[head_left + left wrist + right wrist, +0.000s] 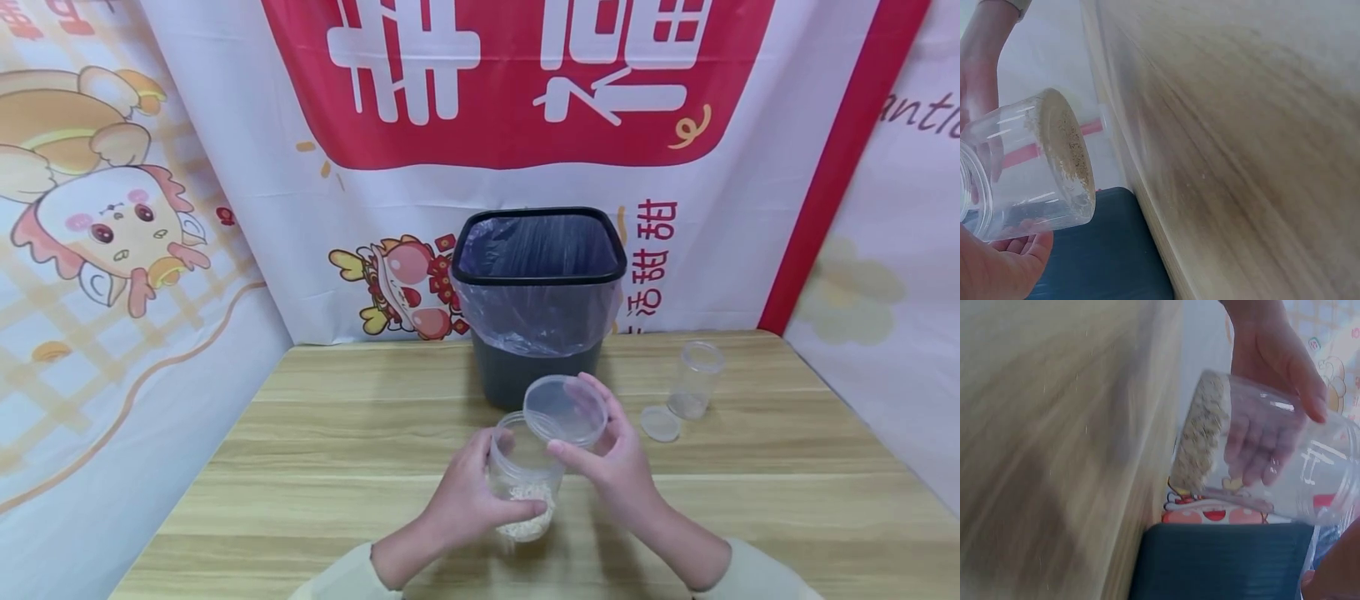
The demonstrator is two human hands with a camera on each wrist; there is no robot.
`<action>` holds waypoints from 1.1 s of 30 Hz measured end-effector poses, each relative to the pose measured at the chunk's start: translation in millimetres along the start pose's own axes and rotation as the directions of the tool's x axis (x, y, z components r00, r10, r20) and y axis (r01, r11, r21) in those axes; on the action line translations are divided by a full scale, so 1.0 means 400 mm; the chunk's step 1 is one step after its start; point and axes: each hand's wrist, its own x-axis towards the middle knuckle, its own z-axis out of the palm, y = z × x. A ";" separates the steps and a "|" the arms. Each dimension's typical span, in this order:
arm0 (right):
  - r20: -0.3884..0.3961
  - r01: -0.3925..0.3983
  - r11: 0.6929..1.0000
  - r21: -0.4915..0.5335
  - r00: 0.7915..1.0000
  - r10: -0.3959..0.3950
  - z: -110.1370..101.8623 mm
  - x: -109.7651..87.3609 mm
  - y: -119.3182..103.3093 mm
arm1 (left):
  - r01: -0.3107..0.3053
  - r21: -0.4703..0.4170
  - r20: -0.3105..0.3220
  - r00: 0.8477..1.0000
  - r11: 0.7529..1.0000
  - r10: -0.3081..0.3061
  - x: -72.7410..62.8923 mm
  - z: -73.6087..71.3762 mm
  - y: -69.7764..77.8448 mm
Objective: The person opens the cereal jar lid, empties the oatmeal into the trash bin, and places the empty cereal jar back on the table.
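Observation:
A clear plastic jar (527, 463) with a layer of pale, oat-like flakes (531, 521) at its bottom is over the front middle of the table. My left hand (463, 492) grips its side, the thumb across the front and the other fingers behind the wall, as the right wrist view shows. In my right hand (624, 467) a round clear lid (564, 407) is held by its edge, thumb in front. The lid is tilted and overlaps the far right of the jar's uncovered mouth in the head view.
Just beyond the hands stands a dark bin (536, 371) with a clear liner and black rim. At right, a smaller clear jar (693, 379) has a small round lid (660, 423) lying beside it. Printed cloths (375, 192) hang around the wooden table (337, 433).

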 end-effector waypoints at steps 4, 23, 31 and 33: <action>-0.019 -0.004 1.000 -0.025 1.000 0.004 -0.023 0.009 -0.010 | 0.009 0.009 0.006 1.000 1.000 -0.009 0.001 0.001 -0.005; -0.091 -0.023 0.940 -0.340 0.996 -0.008 -0.175 0.038 -0.040 | 0.083 0.000 0.052 0.995 0.997 -0.083 0.000 0.001 -0.026; -0.105 -0.112 0.821 -0.559 0.992 0.064 -0.241 0.044 -0.052 | 0.111 0.029 0.066 0.991 0.993 -0.113 0.001 0.003 -0.034; -0.114 -0.141 0.780 -0.609 0.989 0.090 -0.254 0.046 -0.057 | 0.115 0.028 0.067 0.991 0.993 -0.117 0.002 0.004 -0.036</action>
